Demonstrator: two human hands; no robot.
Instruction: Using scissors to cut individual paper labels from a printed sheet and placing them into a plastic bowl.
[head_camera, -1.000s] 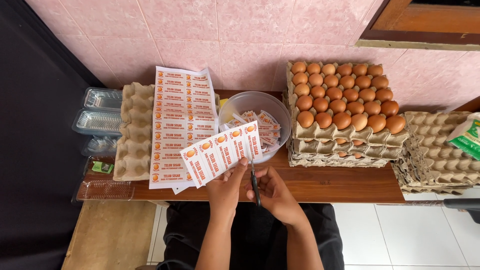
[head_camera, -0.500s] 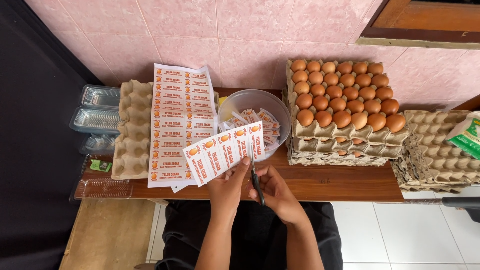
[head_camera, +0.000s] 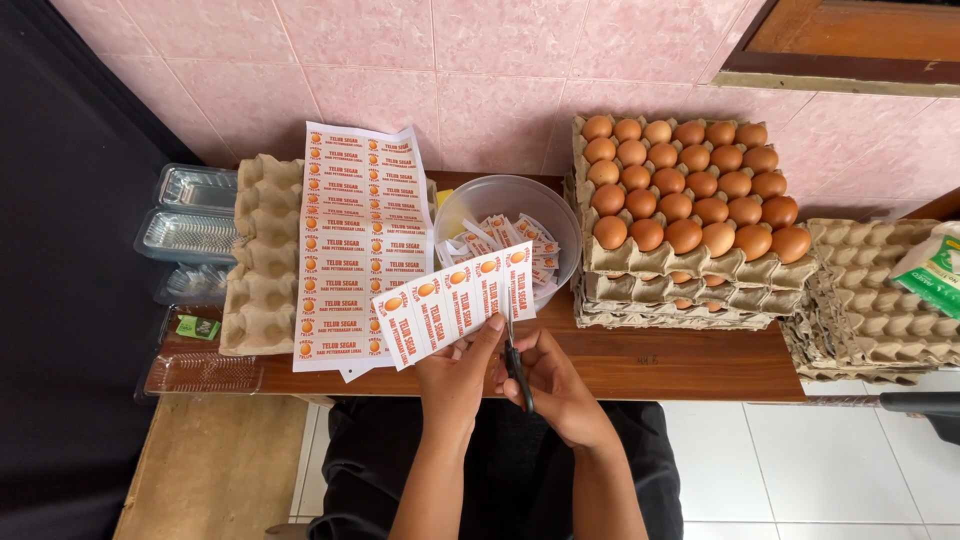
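Observation:
My left hand pinches the lower edge of a strip of printed labels, white with orange egg pictures, held above the wooden shelf's front edge. My right hand grips black-handled scissors; their blades point up into the strip near its right end. Just behind the strip stands a clear plastic bowl with several cut labels inside.
Uncut label sheets lie over empty egg cartons at left. A stack of trays topped with brown eggs stands at right, empty cartons beyond it. Clear plastic boxes sit far left. The pink tiled wall is behind.
The hands, strip and scissors have stayed in almost the same place; the scissors have worked slightly further up into the strip's right end.

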